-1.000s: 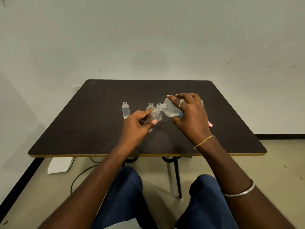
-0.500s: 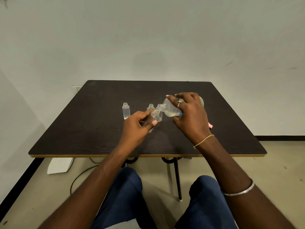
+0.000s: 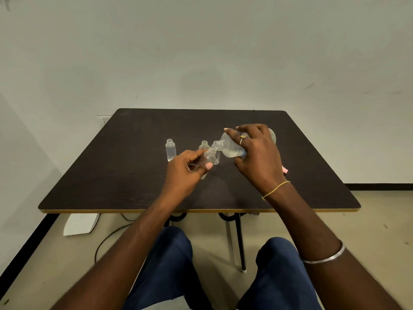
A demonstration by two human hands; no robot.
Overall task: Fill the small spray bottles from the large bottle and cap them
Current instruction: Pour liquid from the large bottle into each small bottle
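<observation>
Nearest the camera: two knees in dark blue trousers (image 3: 169, 260), forearms reaching forward over the front edge of the dark table (image 3: 111, 193). Right forearm carries a silver bangle (image 3: 324, 257); a thin gold bracelet (image 3: 276, 190) sits at the wrist. Left hand (image 3: 185, 170) holds one small spray bottle (image 3: 209, 156) above the tabletop, tilted with its open neck up and to the right, thumb and fingers pinched around the body. Right hand (image 3: 257, 155) grips the large bottle (image 3: 230, 146) tipped nearly horizontal, fingers wrapped over the top, thumb beneath; its open mouth is just beside the held bottle's neck, liquid pooled along the lower side. Ring (image 3: 243, 136) on one finger. Behind the hands, three more uncapped small bottles stand upright: left bottle (image 3: 170, 149) apart, middle bottle (image 3: 204, 145) and right bottle (image 3: 216, 153) partly hidden. A pink object (image 3: 285, 169) lies right of the right wrist, identity unclear.
</observation>
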